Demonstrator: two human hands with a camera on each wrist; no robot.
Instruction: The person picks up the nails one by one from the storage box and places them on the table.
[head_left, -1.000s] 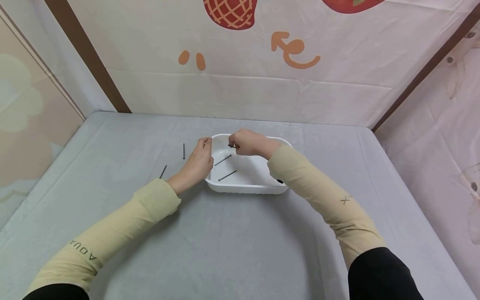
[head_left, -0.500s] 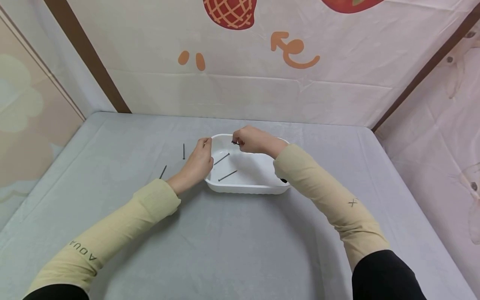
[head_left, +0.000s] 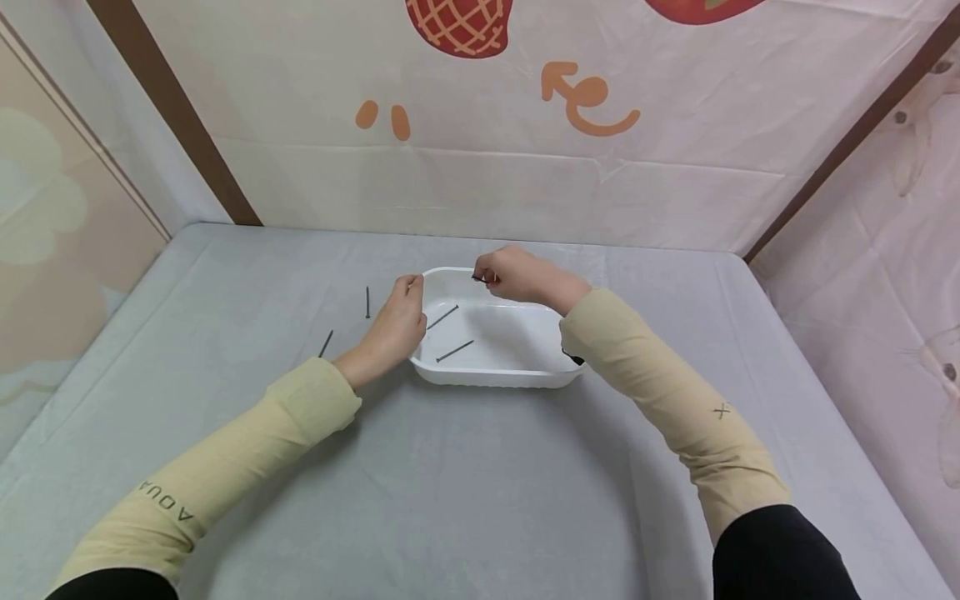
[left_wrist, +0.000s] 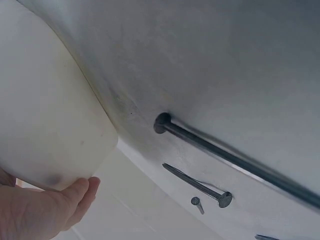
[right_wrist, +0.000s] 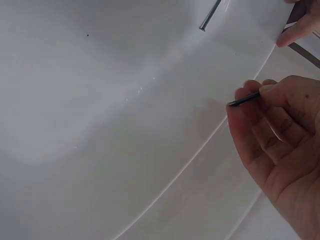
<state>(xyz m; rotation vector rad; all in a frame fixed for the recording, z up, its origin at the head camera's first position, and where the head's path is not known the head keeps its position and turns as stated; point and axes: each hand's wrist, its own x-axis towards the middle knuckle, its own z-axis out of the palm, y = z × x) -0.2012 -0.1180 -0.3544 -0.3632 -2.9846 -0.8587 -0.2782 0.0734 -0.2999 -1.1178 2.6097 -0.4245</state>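
The white tray (head_left: 495, 379) stands on the table, and my left hand (head_left: 392, 333) grips its left end; in the left wrist view, that hand (left_wrist: 50, 207) has fingers and thumb at the tray's rim (left_wrist: 60, 105). Over the tray's back part, my right hand (head_left: 525, 277) pinches a dark nail (head_left: 480, 279). The right wrist view has the nail (right_wrist: 245, 99) between thumb and fingers of the right hand (right_wrist: 280, 130). Inside the tray lie two nails, one (head_left: 442, 317) towards the back left and another (head_left: 454, 351) in front of it.
On the grey-covered table (head_left: 450, 483), left of the tray, lie a nail (head_left: 367, 302) farther back and another (head_left: 326, 343) beside the left wrist. Several nails show in the left wrist view, one of them (left_wrist: 235, 160) large and close. A printed curtain (head_left: 480, 192) hangs behind the table.
The right hand has moved right and slightly back over the tray, carrying its nail. The back nail in the tray has shifted slightly. The left hand stays in place.
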